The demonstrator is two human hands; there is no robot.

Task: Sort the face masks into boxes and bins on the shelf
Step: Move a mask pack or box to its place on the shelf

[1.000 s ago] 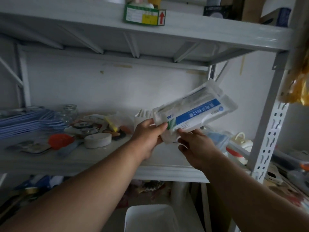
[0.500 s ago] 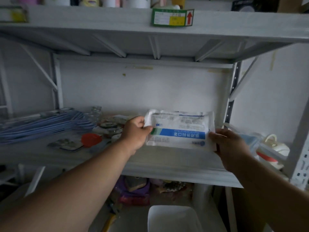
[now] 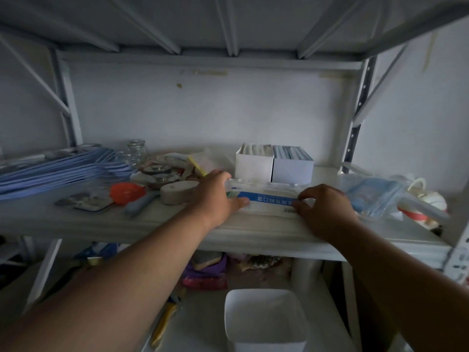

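Observation:
A white face mask pack (image 3: pixel 266 199) with a blue stripe lies flat on the grey shelf (image 3: pixel 253 232), just in front of two open boxes. My left hand (image 3: pixel 215 194) grips its left end, thumb on top. My right hand (image 3: pixel 322 207) rests its fingertips on the right end. The left white box (image 3: pixel 253 165) and the right white box (image 3: pixel 291 166) stand side by side, each filled with upright masks. A clear bag of blue masks (image 3: pixel 373 196) lies to the right of my right hand.
Left on the shelf: stacked blue items (image 3: pixel 55 171), a glass jar (image 3: pixel 135 152), an orange lid (image 3: pixel 125 193), a tape roll (image 3: pixel 177 191) and small clutter. A white bin (image 3: pixel 264 318) stands on the floor below. A white teapot-like object (image 3: pixel 429 199) sits far right.
The pack was held up in the air between both hands; now it lies flat on the shelf in front of the two boxes. The view has dropped and moved closer.

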